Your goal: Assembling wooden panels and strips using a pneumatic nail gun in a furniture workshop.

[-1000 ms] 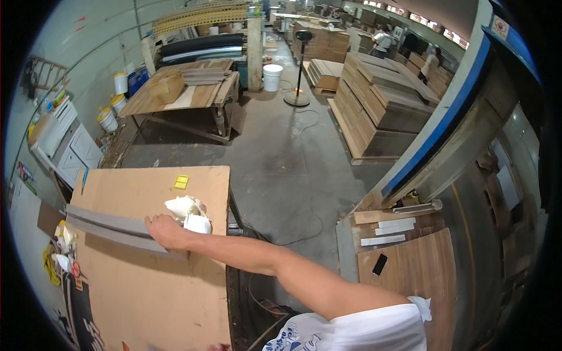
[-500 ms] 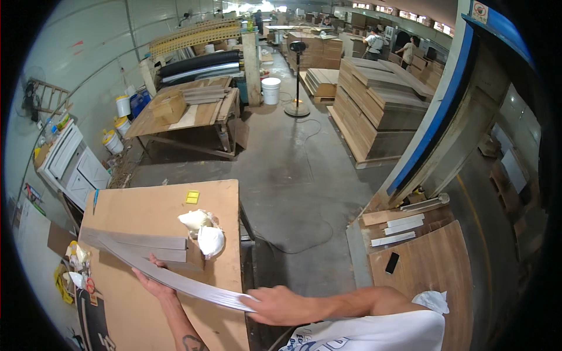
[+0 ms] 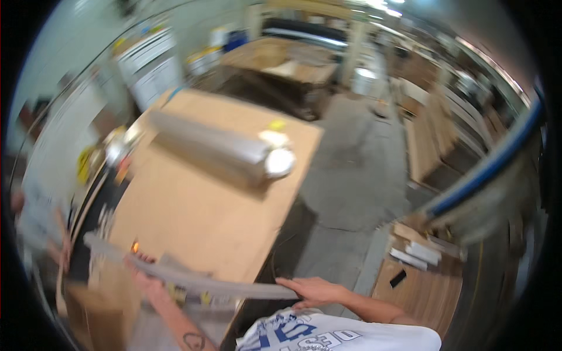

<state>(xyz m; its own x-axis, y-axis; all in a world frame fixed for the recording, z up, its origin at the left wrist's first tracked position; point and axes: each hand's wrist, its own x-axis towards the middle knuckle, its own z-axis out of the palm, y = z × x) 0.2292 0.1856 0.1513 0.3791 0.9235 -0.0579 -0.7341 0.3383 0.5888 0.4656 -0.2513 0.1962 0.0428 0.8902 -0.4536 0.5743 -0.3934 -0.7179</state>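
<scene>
A long, slightly bent grey strip spans the space in front of my body, over the near edge of the table. Around its left part my left hand is closed, though blurred by motion. At its right end my right hand grips it, thumb and fingers about the end. Beyond lies a stack of similar grey strips on the tan-topped table. Against the stack's right end rest white bundles, with a small yellow item behind.
At lower left stands a cardboard box; another person's blurred hand shows near the left edge. A board at right carries white strips and a dark phone. Large panel stacks stand farther right.
My view has swung left and the table now appears turned. The held strip has come away from the stack, nearer my body, with both hands still on it.
</scene>
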